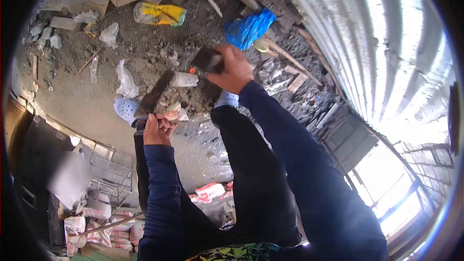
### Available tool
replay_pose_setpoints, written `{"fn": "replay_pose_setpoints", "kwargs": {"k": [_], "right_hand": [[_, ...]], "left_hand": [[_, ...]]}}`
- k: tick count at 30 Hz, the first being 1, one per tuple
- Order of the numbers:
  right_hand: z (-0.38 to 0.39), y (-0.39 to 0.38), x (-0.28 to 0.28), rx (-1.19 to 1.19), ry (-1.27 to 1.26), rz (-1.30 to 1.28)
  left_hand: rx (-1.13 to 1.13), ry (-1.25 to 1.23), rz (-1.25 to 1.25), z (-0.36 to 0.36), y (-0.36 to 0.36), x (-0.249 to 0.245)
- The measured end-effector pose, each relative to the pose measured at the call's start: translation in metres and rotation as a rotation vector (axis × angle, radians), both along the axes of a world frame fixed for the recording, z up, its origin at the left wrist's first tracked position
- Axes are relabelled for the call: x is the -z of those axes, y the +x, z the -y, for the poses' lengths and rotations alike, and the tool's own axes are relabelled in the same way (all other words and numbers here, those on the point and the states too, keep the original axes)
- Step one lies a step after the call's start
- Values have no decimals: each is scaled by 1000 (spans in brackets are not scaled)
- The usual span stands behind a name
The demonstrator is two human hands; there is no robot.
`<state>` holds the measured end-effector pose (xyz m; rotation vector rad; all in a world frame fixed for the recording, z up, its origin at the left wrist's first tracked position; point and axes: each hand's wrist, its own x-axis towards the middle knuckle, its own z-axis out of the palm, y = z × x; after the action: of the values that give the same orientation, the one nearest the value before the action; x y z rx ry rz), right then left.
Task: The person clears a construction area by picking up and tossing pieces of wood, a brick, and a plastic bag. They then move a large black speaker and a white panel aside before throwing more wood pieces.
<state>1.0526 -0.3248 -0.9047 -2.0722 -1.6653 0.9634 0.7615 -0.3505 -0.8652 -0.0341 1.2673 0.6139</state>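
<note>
My left hand is closed on the lower end of a long dark flat piece, which slants up and to the right. A dark block is in the grip of my right hand, held above the dirt. Between the two lies a pale clear bottle with a small orange-red cap beside it. A crumpled wrapper is right next to my left fingers. What the two dark pieces are made of is hard to tell.
Light blue clogs stand on the ground. Around lie a blue plastic bag, a yellow sack, clear plastic and wood sticks. Corrugated sheet rises at the right; filled sacks are stacked lower left.
</note>
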Motion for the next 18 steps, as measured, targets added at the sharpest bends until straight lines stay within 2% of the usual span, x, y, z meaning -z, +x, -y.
{"fn": "replay_pose_setpoints", "kwargs": {"k": [2,3,5,7,9,10,11,13,15,17,18], "right_hand": [[-25,19,-23,223,32,-11],[-41,33,-25,206,45,0],[-75,62,-17,255,68,218],[-114,92,12,-29,230,455],[-144,102,35,24,23,306],[-152,107,60,-59,98,581],[-161,118,79,-14,59,397],[-168,130,110,-27,15,309],[-167,125,105,1,-125,142],[-151,111,97,-104,-16,356],[-141,96,75,-83,10,387]], "left_hand": [[-22,-1,34,0,-4,5],[-30,-19,49,1,-5,9],[-48,-15,39,-4,-3,4],[-67,-40,34,-6,-3,-2],[-80,-30,17,-9,-4,-7],[-79,-15,40,-12,-3,-10],[-75,-3,60,-14,-4,-14],[-62,27,28,-18,-4,-18],[-89,43,36,-26,-1,-27],[-130,50,15,-24,-6,-22],[-110,54,8,-23,-9,-23]]}}
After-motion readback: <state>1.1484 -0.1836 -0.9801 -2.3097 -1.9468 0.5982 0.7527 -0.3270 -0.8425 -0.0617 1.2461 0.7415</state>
